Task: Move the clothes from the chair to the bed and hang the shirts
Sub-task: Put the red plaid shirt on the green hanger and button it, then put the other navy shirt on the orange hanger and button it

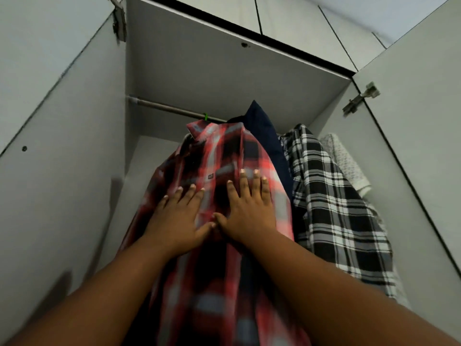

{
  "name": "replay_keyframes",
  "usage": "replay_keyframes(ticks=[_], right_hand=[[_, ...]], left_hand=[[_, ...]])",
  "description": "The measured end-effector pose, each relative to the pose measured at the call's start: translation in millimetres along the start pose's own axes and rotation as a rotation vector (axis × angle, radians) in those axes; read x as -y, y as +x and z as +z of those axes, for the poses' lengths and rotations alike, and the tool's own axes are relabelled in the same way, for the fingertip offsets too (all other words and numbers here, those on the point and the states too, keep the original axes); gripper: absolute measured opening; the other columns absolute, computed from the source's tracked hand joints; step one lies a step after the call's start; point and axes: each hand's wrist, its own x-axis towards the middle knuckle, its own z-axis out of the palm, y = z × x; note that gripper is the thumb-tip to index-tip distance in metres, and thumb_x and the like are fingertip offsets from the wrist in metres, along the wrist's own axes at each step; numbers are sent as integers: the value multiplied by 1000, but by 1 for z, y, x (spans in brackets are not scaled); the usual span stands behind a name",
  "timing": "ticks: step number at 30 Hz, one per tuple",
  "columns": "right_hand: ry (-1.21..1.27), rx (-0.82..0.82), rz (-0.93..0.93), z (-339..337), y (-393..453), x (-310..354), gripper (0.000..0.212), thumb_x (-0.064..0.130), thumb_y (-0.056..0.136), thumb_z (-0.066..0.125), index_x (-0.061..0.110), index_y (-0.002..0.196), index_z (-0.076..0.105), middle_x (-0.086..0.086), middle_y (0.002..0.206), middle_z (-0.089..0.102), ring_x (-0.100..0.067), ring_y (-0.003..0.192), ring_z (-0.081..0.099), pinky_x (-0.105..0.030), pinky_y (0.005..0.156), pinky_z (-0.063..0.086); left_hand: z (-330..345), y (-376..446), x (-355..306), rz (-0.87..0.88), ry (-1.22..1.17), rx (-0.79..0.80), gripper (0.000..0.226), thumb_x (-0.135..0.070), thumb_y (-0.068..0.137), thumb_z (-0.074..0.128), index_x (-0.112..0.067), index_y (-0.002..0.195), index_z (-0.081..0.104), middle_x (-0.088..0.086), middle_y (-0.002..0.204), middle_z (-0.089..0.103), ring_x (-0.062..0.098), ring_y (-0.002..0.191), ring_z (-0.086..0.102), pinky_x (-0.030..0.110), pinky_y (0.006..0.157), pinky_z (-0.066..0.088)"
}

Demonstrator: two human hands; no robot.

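A red, black and white plaid shirt [214, 156] hangs on a green hanger hook [205, 116] from the metal wardrobe rail [159, 106]. My left hand [178, 216] lies flat on the shirt's front, fingers straight. My right hand [249, 206] presses flat beside it, and the two thumbs touch. Behind the red shirt hangs a dark navy garment [264, 131]. To its right hangs a black and white plaid shirt [329, 203], then a white patterned garment [346, 161].
The wardrobe stands open, with its left door [50, 121] and right door [419, 121] swung out on either side. A shelf panel [224, 71] spans the top above the rail. The rail's left stretch carries no hangers.
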Motion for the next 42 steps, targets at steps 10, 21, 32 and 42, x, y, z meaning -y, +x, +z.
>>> replay_keyframes(ticks=[10, 21, 32, 42], right_hand=[[-148, 249, 86, -67, -157, -118, 86, 69, 92, 30, 19, 157, 1, -16, 161, -15, -41, 146, -21, -56, 116, -16], [-280, 578, 299, -165, -468, -308, 82, 65, 95, 27, 17, 157, 5, -17, 162, -13, -41, 146, -20, -53, 115, -18], [-643, 759, 438, -286, -667, -462, 85, 69, 87, 43, 20, 154, 25, -15, 160, 6, -38, 148, 2, -56, 116, -8], [-793, 900, 780, -445, -762, -543, 82, 63, 92, 42, 25, 156, 9, -12, 163, -4, -36, 147, -15, -53, 110, -20]], left_hand=[[-6, -75, -166, 145, -162, 35, 104, -79, 71, 19, -18, 155, 18, 9, 162, 15, 33, 150, 10, 54, 119, 7], [-17, -254, -475, 402, -435, 238, 95, -75, 80, 28, -14, 152, 30, 11, 160, 22, 35, 147, 19, 55, 118, 7], [-61, -359, -734, 805, -749, 194, 82, -59, 85, 39, -11, 151, 27, 12, 158, 27, 32, 145, 25, 47, 118, 9], [-116, -416, -936, 1023, -1091, 241, 84, -69, 92, 18, -8, 148, 35, 15, 154, 34, 34, 141, 30, 44, 118, 2]])
